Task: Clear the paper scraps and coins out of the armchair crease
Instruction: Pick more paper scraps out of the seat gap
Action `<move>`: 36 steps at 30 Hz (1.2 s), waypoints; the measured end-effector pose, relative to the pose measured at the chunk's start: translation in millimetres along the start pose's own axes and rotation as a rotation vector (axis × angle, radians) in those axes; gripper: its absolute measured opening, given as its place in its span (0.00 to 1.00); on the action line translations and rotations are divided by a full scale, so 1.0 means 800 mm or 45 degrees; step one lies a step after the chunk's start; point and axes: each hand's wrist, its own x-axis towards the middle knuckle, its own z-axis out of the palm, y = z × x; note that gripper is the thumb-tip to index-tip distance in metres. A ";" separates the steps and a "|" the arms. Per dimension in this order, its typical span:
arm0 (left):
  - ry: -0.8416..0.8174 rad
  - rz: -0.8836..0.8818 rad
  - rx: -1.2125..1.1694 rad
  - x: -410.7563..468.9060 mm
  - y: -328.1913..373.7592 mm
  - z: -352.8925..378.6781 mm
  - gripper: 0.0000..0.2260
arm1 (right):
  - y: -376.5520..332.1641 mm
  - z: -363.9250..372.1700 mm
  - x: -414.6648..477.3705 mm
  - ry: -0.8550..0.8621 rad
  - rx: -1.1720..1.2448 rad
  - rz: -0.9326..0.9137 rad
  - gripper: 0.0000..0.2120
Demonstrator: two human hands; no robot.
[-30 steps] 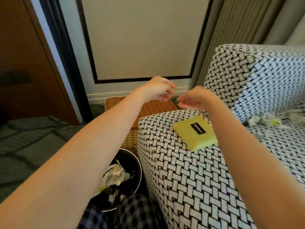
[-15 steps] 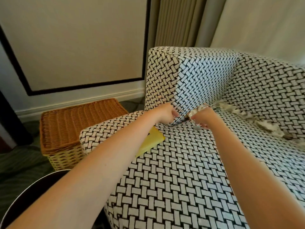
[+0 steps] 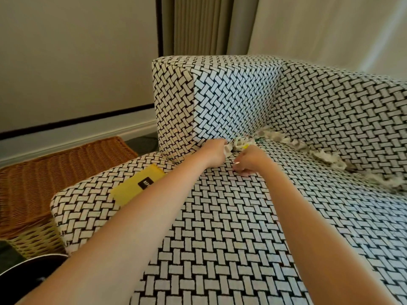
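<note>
Wicker basket point(image 3: 55, 172) sits on the floor at left, black bin point(image 3: 28, 267) just in front of it. Yellow pad point(image 3: 134, 191) shows a black label. Pleated curtain point(image 3: 198, 25) hangs behind.

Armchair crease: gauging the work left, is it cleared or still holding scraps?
Not cleared: crumpled paper scraps lie all along it below the backrest, and the left hand grips some at the corner.
</note>
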 end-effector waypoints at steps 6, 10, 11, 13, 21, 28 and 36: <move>0.169 0.237 0.258 0.020 -0.002 0.012 0.20 | 0.011 -0.015 0.022 0.036 0.642 0.223 0.14; 0.178 0.400 0.704 0.030 -0.003 0.026 0.24 | 0.014 -0.029 0.034 0.082 0.596 0.323 0.13; 0.161 0.417 0.855 0.034 -0.003 0.028 0.24 | 0.016 -0.031 0.038 0.104 0.556 0.314 0.13; 0.133 0.473 1.103 0.040 -0.004 0.029 0.22 | 0.024 -0.033 0.046 0.151 0.564 0.284 0.14; 0.200 0.614 1.039 0.045 -0.018 0.021 0.15 | 0.036 -0.030 0.048 0.035 0.538 0.170 0.16; 0.248 0.396 0.354 0.046 -0.001 0.004 0.16 | 0.016 -0.022 0.043 0.035 0.467 0.102 0.13; -0.435 0.169 0.043 0.023 -0.005 -0.027 0.29 | -0.003 -0.020 0.038 -0.052 0.471 0.188 0.04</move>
